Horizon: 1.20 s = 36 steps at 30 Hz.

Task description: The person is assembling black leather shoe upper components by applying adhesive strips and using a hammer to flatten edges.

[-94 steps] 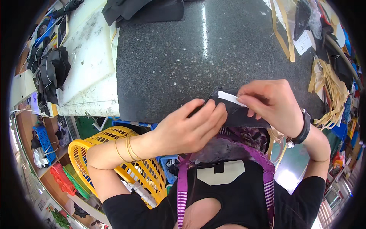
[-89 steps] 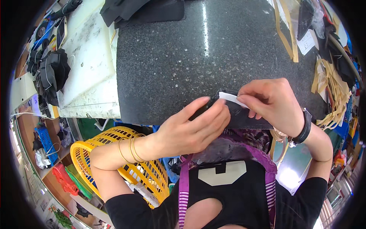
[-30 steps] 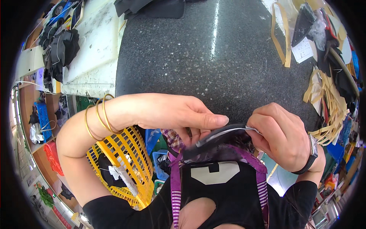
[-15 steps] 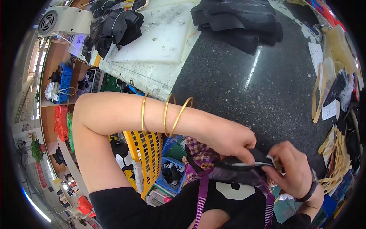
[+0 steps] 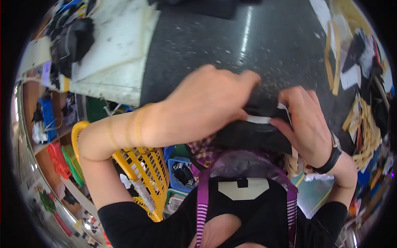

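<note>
At the front edge of the dark table, both my hands work on a black fabric piece (image 5: 248, 138) with a narrow white strip (image 5: 259, 120) along its upper edge. My left hand (image 5: 206, 103), with gold bangles on the forearm, has its thumb at the strip's left end; motion smears it slightly, and its inner fingers are hidden. My right hand (image 5: 308, 124), wearing a dark-strapped watch (image 5: 334, 155), pinches the strip's right end between thumb and fingers. A bit of the white strip bends up beside the right fingers. The black piece hangs down over a purple checked apron (image 5: 202, 153).
Dark fabric pieces (image 5: 198, 7) lie on the far part of the speckled table (image 5: 198, 45). At left are a white board (image 5: 115, 37) and a dark bundle (image 5: 72, 43). A yellow basket (image 5: 151, 165) and blue basket (image 5: 180, 161) stand below. Tan strips (image 5: 364, 136) hang at right.
Both hands have moved up in the picture with the black piece, and the white strip now shows stretched between them. The view has shifted, so the far fabric stack sits nearer the top edge.
</note>
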{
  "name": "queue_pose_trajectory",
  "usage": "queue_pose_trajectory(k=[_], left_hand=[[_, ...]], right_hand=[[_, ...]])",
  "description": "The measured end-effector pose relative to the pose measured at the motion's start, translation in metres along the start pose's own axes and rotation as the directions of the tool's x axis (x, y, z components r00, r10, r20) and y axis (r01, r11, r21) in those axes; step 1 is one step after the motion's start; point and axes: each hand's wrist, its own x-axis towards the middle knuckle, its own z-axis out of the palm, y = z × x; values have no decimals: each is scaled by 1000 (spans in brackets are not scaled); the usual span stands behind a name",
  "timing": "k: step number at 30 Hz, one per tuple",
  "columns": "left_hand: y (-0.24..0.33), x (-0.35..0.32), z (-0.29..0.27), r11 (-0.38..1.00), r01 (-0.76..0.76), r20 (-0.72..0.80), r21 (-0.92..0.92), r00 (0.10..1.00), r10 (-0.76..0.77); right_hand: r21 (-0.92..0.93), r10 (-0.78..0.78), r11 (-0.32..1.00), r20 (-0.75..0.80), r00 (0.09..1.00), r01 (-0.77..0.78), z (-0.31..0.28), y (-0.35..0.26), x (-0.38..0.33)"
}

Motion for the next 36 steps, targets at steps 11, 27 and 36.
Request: queue_pose_trajectory(k=[11, 27, 36], left_hand=[[-13, 8, -12, 910, 46, 117, -412, 993, 3], [-5, -1, 1, 932, 12, 57, -363, 998, 10], [-7, -15, 14, 919, 22, -60, -394, 997, -50]], right_hand=[[-25, -16, 1000, 15, 1000, 17, 5, 1, -2], [308, 64, 949, -7, 998, -59, 10, 7, -1], [242, -107, 959, -178, 978, 149, 15, 14, -18]])
